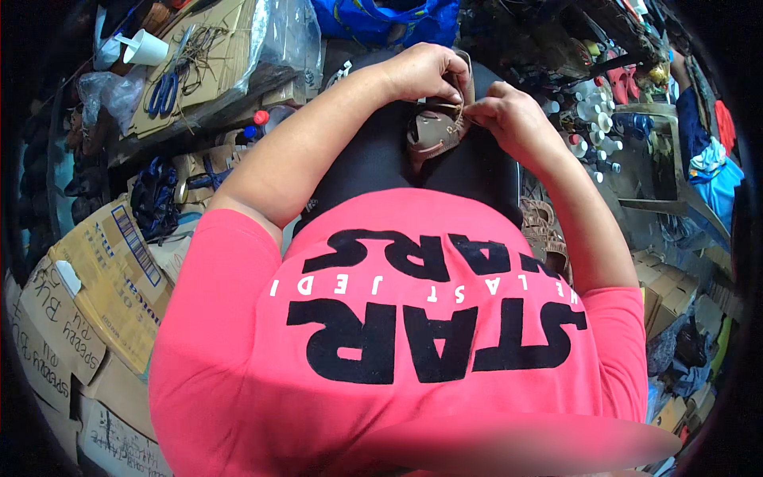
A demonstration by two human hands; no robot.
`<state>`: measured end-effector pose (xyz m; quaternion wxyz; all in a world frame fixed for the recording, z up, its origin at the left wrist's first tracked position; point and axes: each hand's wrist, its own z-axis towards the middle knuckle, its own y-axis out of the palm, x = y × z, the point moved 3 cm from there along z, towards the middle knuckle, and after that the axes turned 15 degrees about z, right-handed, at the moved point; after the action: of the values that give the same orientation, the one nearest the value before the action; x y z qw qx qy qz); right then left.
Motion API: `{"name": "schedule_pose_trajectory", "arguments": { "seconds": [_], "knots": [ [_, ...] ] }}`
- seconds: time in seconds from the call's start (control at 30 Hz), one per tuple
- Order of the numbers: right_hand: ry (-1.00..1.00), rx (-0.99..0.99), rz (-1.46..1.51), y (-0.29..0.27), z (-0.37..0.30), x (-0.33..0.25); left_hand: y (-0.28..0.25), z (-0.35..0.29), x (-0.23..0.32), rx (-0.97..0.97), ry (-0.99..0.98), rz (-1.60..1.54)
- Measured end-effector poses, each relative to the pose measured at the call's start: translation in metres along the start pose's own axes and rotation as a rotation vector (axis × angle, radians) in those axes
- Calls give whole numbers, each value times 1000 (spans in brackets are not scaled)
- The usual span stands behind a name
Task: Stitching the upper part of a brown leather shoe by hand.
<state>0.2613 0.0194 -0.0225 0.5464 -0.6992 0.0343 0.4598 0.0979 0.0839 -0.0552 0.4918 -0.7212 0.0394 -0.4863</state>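
A brown leather shoe [431, 135] with light stitching or lacing lies over my lap, between my dark-trousered thighs. My left hand [433, 71] is closed on the shoe's far part, thumb and fingers bent around its edge. On the right, my right hand [505, 115] is pinched at the shoe's side, where a thin tan lace or cord [459, 110] runs between the two hands. Its fingertips meet at that cord, though the exact end they grip is small. The shoe's underside is hidden.
Blue-handled scissors [164, 94] and dark strands lie on a cardboard-topped surface at left, near a white cup [145, 48]. Several small bottles [592, 119] stand at right. Cardboard boxes [111, 270] are stacked at lower left. A blue bag [389, 20] sits ahead; brown shoes [542, 226] lie beside my right hip.
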Motion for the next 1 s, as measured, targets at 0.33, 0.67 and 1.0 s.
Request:
{"name": "schedule_pose_trajectory", "arguments": {
  "seconds": [0.33, 0.67, 1.0],
  "knots": [
    [658, -239, 1040, -12, -19, 28, -16, -87, 11, 60, -252, 128],
    [668, 556, 955, -12, -62, 153, -67, -132, -30, 327, -445, -544],
    [339, 597, 2229, 16, -65, 131, -32, -109, -63, 516, -330, -1646]
  ]
}}
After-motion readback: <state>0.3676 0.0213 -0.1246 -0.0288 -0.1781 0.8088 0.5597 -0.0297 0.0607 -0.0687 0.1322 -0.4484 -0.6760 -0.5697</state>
